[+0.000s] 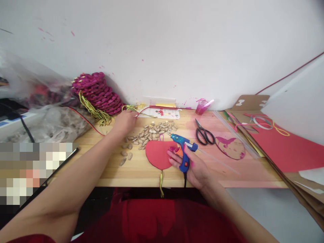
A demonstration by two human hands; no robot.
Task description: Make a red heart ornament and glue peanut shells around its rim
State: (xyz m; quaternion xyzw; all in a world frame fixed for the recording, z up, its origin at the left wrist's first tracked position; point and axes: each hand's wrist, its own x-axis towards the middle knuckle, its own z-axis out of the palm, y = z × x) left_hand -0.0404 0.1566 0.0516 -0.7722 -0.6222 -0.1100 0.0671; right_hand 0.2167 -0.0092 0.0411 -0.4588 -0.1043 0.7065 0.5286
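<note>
Red clothing [152,219] nearest me, my right hand [198,170] grips a glue gun [186,157] that, tipped, could drip onto the red card [158,153]; whether my left hand [125,122] holds anything, I can't tell.

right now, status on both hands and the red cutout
Right hand gripping blue glue gun. Left hand by red cord, grip unclear. Red cutout on table, partly hidden behind right hand. Peanuts strewn just beyond it.

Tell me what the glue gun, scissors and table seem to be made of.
Glue gun: probably plastic, smooth moulded blue body. Scissors: likely metal, from grey blades; handles dark black, material unclear. Table: apparently wood or wood laminate, smooth, with pale grain lines.
</note>
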